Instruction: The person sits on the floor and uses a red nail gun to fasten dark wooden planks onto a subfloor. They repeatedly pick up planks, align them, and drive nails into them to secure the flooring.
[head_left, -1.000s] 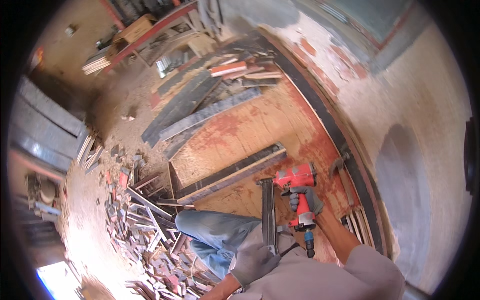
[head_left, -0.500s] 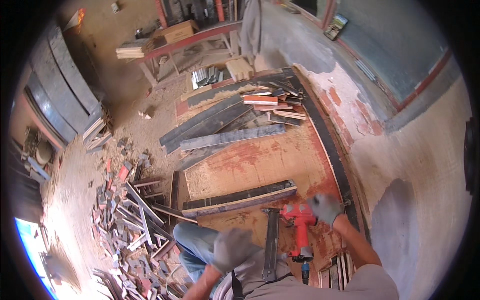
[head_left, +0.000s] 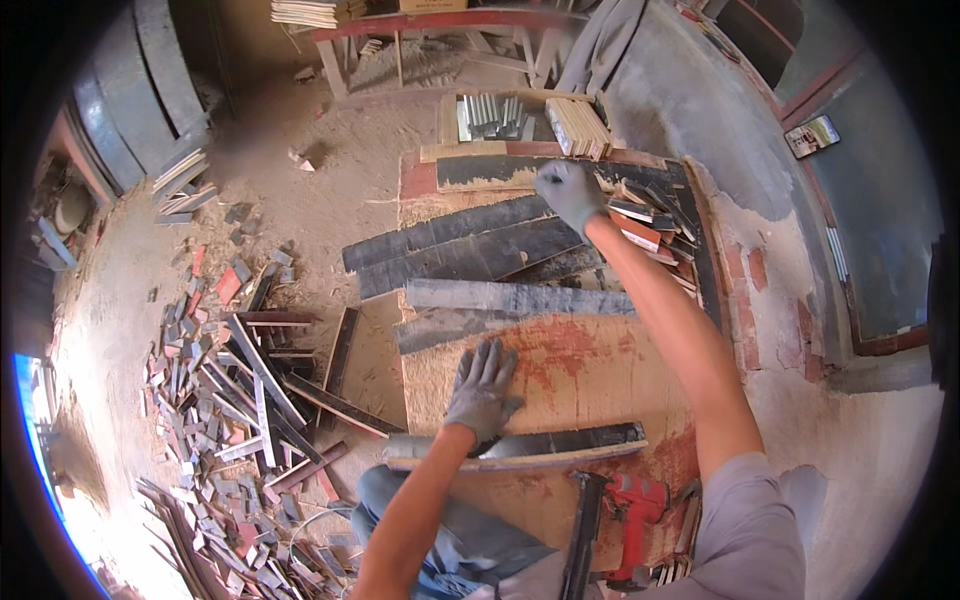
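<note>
My left hand (head_left: 482, 392), in a grey glove, lies flat with fingers spread on the bare wooden board (head_left: 590, 375). Its heel is near a dark-faced wooden strip (head_left: 570, 442) that crosses the board. My right hand (head_left: 570, 192), also gloved, is stretched out over the far end of the board, above dark planks. Its fingers look bent and slightly blurred, and what is in them, if anything, is not visible. Just beyond it are silver metal strips (head_left: 495, 115) in a shallow box. A red nail gun (head_left: 635, 500) with a long black magazine rests by my lap, untouched.
Long dark planks (head_left: 455, 245) lie across the board. Short wood offcuts (head_left: 640, 230) are piled at its right. Light wooden blocks (head_left: 578, 128) stand beside the metal strips. A heap of scrap wood (head_left: 240, 400) covers the floor at left; a plastered wall (head_left: 765, 270) runs along the right.
My right hand has left the nail gun and reached to the far end of the board. My left hand has moved from above my lap onto the board. The view has shifted.
</note>
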